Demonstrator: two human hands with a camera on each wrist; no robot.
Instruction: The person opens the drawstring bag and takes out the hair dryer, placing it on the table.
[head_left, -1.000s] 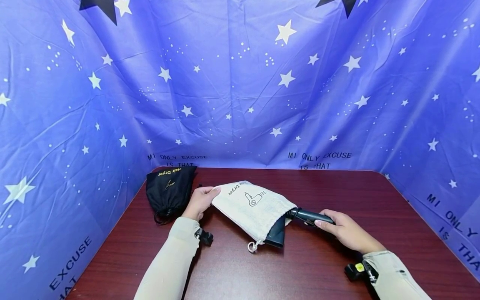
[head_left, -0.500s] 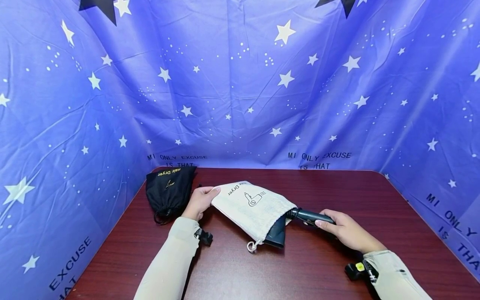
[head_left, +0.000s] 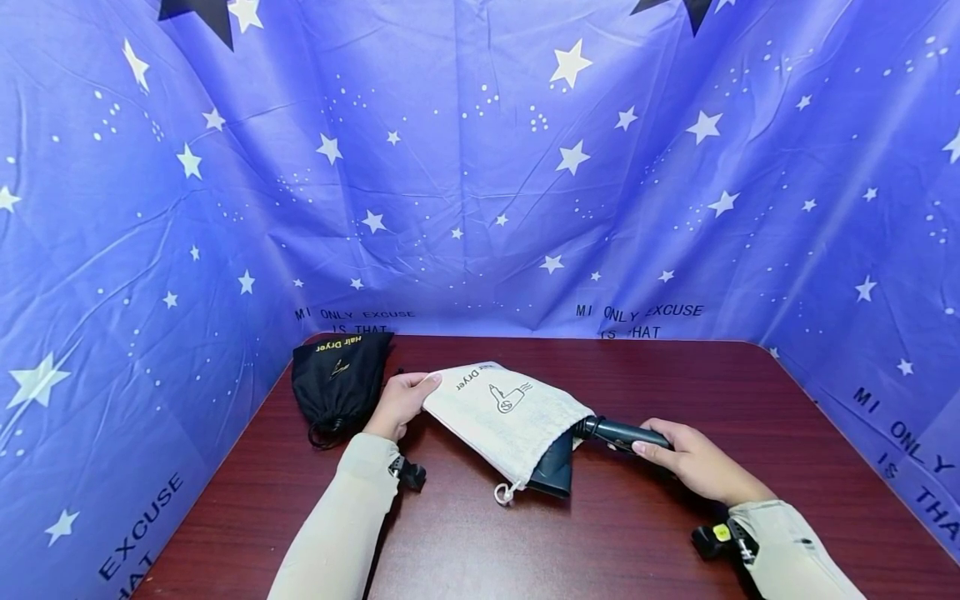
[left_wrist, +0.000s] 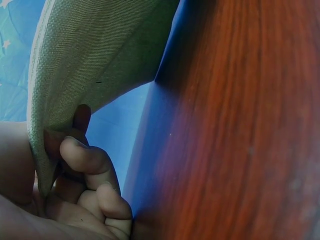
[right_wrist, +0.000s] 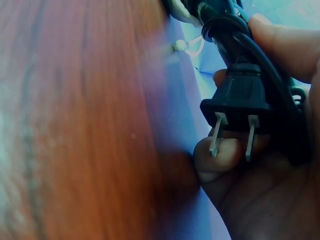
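Observation:
A white drawstring bag (head_left: 495,412) printed "Hair Dryer" is held above the table in the head view, its mouth toward the right. My left hand (head_left: 403,404) pinches its far left corner between thumb and fingers. Out of the mouth stick the handle and part of the body of a black hair dryer (head_left: 553,468); the rest is hidden in the cloth. My right hand (head_left: 693,462) grips the handle. In the right wrist view the two-pin plug (right_wrist: 237,95) and its cord lie along the handle inside that hand. In the left wrist view, fingers (left_wrist: 85,155) curl under the bag's edge.
A black drawstring bag (head_left: 341,387), also printed "Hair Dryer", lies at the table's far left. The dark red wooden table (head_left: 480,550) is walled on three sides by a blue star-patterned cloth (head_left: 465,167). A white cord loop (head_left: 506,493) hangs from the white bag's mouth.
The hair dryer and my right hand have shifted very slightly to the right. The left hand and the white bag have hardly moved.

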